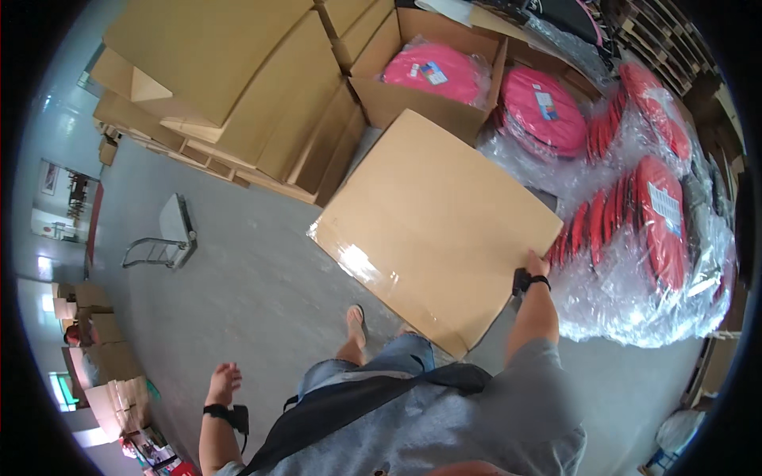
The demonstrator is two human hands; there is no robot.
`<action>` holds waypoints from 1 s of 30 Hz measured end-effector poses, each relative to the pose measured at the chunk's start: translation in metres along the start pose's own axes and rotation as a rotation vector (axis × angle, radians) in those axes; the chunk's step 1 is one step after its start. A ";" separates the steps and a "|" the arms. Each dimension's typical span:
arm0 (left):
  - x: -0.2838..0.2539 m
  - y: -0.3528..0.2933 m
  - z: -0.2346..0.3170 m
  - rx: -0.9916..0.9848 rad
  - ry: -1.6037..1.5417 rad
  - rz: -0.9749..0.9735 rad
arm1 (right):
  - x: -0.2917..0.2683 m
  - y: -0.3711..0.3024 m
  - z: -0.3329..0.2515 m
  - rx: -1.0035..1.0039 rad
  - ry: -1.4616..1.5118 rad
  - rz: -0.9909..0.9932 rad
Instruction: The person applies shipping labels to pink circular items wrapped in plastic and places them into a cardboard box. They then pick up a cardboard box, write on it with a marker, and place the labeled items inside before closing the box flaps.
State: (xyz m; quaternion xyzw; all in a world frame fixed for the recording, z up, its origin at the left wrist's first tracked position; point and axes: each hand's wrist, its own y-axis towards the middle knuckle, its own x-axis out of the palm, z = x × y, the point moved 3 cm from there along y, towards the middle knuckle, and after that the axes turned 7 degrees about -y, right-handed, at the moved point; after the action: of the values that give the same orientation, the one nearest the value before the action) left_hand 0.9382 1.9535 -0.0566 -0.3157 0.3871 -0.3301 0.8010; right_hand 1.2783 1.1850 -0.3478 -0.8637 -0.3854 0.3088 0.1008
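Note:
A large closed cardboard box (pixel 436 230) with shiny clear tape along its near left edge is in front of me, turned at an angle. My right hand (pixel 538 266) grips the box at its right side; part of the fingers is hidden there. Out to the left and away from the box, my left hand (pixel 225 383) hangs in the air with loosely bent fingers and nothing in it. Beyond the box stands an open carton (pixel 421 103) with pink plastic-wrapped round items (pixel 436 75) inside.
Stacked flat cardboard (pixel 278 103) rises at the far left on a wooden pallet. Red round items (pixel 660 214) in clear plastic stand close on the right, beside a pink wrapped bundle (pixel 544 111). A platform trolley (pixel 171 234) is on the grey floor to the left.

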 end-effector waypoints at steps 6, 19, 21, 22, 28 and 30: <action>-0.064 0.006 -0.072 -0.196 0.136 0.200 | -0.015 -0.050 -0.002 0.063 0.140 -0.317; 0.043 0.045 0.105 0.794 0.794 -0.353 | -0.105 -0.285 -0.028 -0.063 0.734 -0.186; 0.035 0.066 0.101 0.925 0.925 -0.420 | -0.131 -0.329 -0.026 -0.139 0.719 -0.068; 0.027 0.077 0.095 0.900 0.953 -0.415 | -0.151 -0.348 -0.012 -0.169 0.683 0.014; -0.082 0.207 0.016 0.540 1.252 -0.322 | -0.226 -0.478 0.011 -0.181 0.608 0.495; -0.127 0.241 -0.015 0.434 1.325 -0.337 | -0.245 -0.516 0.019 -0.233 0.602 0.607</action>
State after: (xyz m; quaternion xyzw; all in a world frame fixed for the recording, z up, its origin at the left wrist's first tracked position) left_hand 0.9331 2.1883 -0.1953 0.0621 0.6636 -0.6413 0.3802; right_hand 0.8300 1.3575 -0.0390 -0.9948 -0.1001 0.0137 0.0150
